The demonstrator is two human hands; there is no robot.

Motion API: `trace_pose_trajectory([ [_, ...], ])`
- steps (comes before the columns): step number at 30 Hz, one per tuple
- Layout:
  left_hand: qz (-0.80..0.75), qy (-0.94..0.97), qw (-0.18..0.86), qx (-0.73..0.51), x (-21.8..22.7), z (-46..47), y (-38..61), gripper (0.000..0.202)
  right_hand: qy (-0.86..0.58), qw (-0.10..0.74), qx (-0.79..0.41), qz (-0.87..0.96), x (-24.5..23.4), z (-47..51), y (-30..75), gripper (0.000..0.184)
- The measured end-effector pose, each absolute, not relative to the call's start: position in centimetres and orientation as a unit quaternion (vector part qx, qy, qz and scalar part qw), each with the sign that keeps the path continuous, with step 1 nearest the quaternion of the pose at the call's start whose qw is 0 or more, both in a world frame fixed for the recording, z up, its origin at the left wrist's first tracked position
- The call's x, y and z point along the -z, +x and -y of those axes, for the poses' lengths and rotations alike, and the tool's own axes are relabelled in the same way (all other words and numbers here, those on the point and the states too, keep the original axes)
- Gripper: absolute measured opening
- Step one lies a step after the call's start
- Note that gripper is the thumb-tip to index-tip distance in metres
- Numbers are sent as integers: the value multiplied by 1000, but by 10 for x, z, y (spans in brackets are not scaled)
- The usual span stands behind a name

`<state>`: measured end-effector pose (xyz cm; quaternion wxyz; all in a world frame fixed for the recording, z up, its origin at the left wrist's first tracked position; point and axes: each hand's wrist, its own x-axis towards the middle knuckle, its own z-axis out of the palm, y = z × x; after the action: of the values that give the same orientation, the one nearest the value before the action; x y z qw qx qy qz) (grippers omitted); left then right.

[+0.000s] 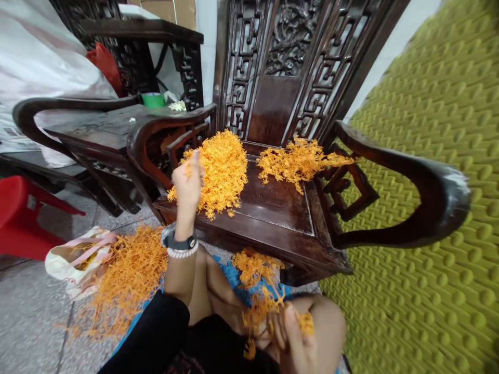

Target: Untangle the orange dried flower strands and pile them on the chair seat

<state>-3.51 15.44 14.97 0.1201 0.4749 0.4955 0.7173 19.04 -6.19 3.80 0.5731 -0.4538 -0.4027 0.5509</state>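
Note:
My left hand [188,182] is raised at the front left of a dark carved wooden chair seat [273,202], fingers closed on a small orange plastic piece at the edge of a big orange pile [222,171]. A second, smaller orange pile [296,161] lies at the seat's back right. My right hand [292,337] sits low over my lap and grips a bunch of orange pieces [261,306]. A watch and a bead bracelet are on the left wrist.
Orange plastic strands [125,280] are strewn on the floor at left beside a white bag [78,259]. A red stool [23,218] and another dark chair [101,130] stand at left. A yellow-green textured mat [429,208] covers the right side.

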Motion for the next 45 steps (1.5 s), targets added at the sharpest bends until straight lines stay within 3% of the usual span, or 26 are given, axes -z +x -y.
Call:
trace_pose_trajectory([
  [6, -623, 643, -43, -444, -171, -252, -51, 32, -422, 602, -572, 363, -73, 18, 181, 49],
  [10, -684, 653, -39, -324, -146, -293, -65, 44, -415, 594, -577, 377, -79, 6, 184, 33],
  [14, -706, 624, -6, -334, -123, -301, -74, 68, -449, 571, -550, 413, -77, 0, 189, 26],
  [20, -653, 654, 112, -365, -131, -296, -77, 88, -437, 564, -501, 489, -81, -1, 189, 29],
  [25, -664, 679, 115, -292, -132, -294, -82, 138, -421, 570, -533, 462, -83, 2, 191, 20],
  [29, -651, 707, 88, -262, -127, -295, -91, 147, -422, 605, -528, 420, -75, 6, 195, 18],
  [33, -636, 707, 126, -282, -134, -297, -105, 154, -425, 638, -513, 387, -63, 10, 202, 17],
  [36, -619, 701, 85, -344, -143, -286, -103, 138, -434, 649, -511, 360, -54, 12, 208, 18],
  [40, -491, 776, -62, -391, -135, -244, -61, 79, -441, 653, -514, 339, -45, 12, 213, 22],
  [42, -371, 878, -73, -294, -114, -218, -28, 57, -445, 652, -510, 342, -43, 12, 213, 25],
  [45, -239, 962, -58, -119, -73, -187, 12, 49, -445, 647, -508, 354, -41, 14, 212, 25],
])
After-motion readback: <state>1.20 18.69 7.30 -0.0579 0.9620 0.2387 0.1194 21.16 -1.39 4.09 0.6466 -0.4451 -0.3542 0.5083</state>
